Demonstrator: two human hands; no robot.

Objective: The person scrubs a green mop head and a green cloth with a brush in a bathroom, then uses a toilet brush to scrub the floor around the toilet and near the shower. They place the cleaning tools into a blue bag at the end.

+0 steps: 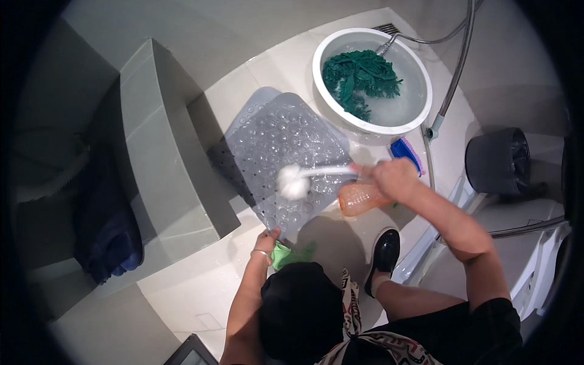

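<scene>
A white long-handled scrub brush (294,182) is in my right hand (394,178), its blurred round head against the bubbled surface of a grey rubber bath mat (287,132). My left hand (267,240) grips the mat's near corner, with a green cloth (283,254) hanging by the wrist. Under the mat lies a second grey mat (263,96), mostly hidden. Beside my right hand an orange translucent bottle (360,199) lies on the tiled floor, and a blue scrubbing brush with pink bristles (405,153) is just beyond it.
A white basin (319,91) holds water, soaked green fabric (360,77) and a metal shower hose (415,41). A tiled ledge (157,150) stands at left, near dark blue fabric (109,219). At right are a dark bin (490,159) and a floor drain (387,29) behind the basin.
</scene>
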